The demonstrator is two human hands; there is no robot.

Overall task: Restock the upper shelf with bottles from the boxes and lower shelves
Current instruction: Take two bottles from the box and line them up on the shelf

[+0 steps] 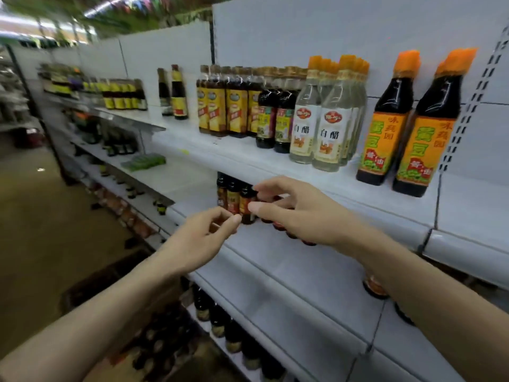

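At the far left, blurred shelves run back along the aisle, carrying dark bottles with yellow labels (121, 96). On the floor at the lower left sits an open cardboard box (154, 343) packed with dark-capped bottles.

The left hand (201, 238) reaches toward the middle shelf (289, 271), its fingers loosely curled, thumb and forefinger close together; it holds nothing and sits just short of a small dark bottle with a red-orange label (246, 205). That bottle stands at the front of a short row of like bottles, under the edge of the upper shelf (248, 158).

The right hand (297, 210) hovers just beside the same bottle, thumb and forefinger spread around its neck; whether they touch it cannot be told.

On the upper shelf, left to right, stand two lone dark bottles (175, 92), a cluster of brown bottles with yellow labels (225, 106), two dark bottles with multicoloured labels (274, 119), clear white-vinegar bottles with orange caps (327, 114), and two large soy sauce bottles with orange labels (407, 128).

Below the middle shelf, a row of dark bottles (220, 323) lines the lowest shelf.
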